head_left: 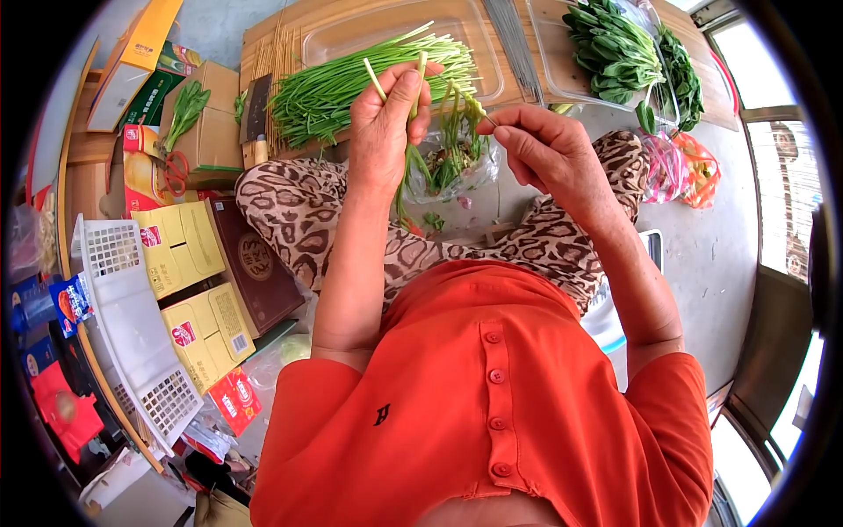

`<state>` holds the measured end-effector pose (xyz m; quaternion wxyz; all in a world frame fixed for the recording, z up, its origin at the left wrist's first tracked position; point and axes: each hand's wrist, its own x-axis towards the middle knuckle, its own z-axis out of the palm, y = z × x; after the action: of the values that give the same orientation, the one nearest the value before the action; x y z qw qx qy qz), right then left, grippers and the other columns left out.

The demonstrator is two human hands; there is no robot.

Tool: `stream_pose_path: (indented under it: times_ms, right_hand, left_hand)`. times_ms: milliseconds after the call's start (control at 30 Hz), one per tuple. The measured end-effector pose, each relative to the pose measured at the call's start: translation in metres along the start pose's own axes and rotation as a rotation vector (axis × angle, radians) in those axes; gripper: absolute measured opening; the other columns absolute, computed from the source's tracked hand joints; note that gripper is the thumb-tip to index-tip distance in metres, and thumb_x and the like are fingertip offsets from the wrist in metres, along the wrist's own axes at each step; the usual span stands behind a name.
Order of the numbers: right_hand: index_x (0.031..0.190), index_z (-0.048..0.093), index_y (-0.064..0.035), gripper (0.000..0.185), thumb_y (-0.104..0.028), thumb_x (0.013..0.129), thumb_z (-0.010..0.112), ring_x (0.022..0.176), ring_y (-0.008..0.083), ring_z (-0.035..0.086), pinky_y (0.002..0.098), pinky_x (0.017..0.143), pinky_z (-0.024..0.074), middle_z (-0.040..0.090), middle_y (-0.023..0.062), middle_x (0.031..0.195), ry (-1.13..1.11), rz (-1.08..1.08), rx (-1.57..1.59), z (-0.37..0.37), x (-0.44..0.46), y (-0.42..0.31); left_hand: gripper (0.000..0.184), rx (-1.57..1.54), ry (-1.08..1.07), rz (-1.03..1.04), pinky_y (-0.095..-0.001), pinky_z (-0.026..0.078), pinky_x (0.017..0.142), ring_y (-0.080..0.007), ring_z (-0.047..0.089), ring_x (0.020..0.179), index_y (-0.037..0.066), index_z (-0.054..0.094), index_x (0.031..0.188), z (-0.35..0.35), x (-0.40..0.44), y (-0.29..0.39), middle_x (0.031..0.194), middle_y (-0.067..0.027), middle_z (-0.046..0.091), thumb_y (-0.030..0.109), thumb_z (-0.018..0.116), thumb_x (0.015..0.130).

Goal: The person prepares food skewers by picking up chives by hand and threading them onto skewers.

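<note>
My left hand (389,119) is raised in front of the table, its fingers closed round a few green stalks (375,79) whose pale ends stick up. To its right my right hand (540,145) pinches the tip of a thin skewer (488,118), which points toward a row of green pieces (464,98). Behind my left hand a large pile of long green stems (325,101) lies by a clear tray (470,19). Below and between the hands hangs a clear plastic bag (457,176) with green scraps.
A cleaver (255,110) and wooden skewers (283,61) lie left of the stems. Metal skewers (514,44) separate them from leafy greens (615,57) at right. Boxes (198,321) and a white basket (145,329) stand at left; pink and orange bags (698,171) sit at right.
</note>
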<state>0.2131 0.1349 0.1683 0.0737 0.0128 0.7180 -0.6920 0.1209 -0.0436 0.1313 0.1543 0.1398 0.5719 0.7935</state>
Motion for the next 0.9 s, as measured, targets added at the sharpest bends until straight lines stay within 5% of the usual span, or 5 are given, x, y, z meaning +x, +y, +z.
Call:
stream_pose_path:
  times_ms: [600,667,800,900]
  right_hand:
    - [0.101,0.064,0.0001,0.019,-0.014,0.094,0.053,0.051,0.0028,0.042,0.0193,0.048,0.0343,0.048,-0.0036,0.059,-0.012,0.003,-0.045,-0.007,-0.004,0.0]
    - [0.104,0.062,-0.0003,0.02,-0.014,0.095,0.051,0.048,0.0014,0.036,0.0175,0.044,0.0253,0.042,-0.0066,0.056,-0.021,-0.002,-0.088,-0.008,-0.006,-0.002]
    - [0.104,0.062,-0.0003,0.02,-0.014,0.095,0.051,0.048,0.0013,0.035,0.0175,0.044,0.0249,0.041,-0.0067,0.056,-0.021,-0.006,-0.085,-0.009,-0.01,-0.003]
    - [0.1,0.065,-0.001,0.02,-0.015,0.094,0.053,0.051,0.0028,0.042,0.0193,0.047,0.034,0.047,-0.004,0.058,-0.029,0.04,-0.104,-0.01,-0.011,-0.007]
  left_hand:
    - [0.024,0.093,-0.057,-0.014,-0.016,0.027,0.042,-0.0016,0.037,0.048,0.001,0.066,0.098,-0.008,0.002,0.009,0.067,0.0055,0.049,0.022,0.055,0.094]
    - [0.024,0.103,-0.08,-0.015,-0.016,0.027,0.042,-0.0014,0.036,0.048,0.001,0.066,0.099,-0.01,0.003,0.01,0.066,0.0056,0.048,0.022,0.055,0.094]
    - [0.021,0.122,-0.121,-0.003,-0.0155,0.027,0.043,-0.0007,0.036,0.049,0.001,0.067,0.098,-0.011,0.003,0.011,0.064,0.0058,0.048,0.019,0.057,0.093]
    - [0.02,0.145,-0.112,-0.011,-0.0152,0.027,0.043,-0.0004,0.036,0.049,0.002,0.068,0.097,-0.011,0.002,0.012,0.064,0.0062,0.048,0.018,0.058,0.092]
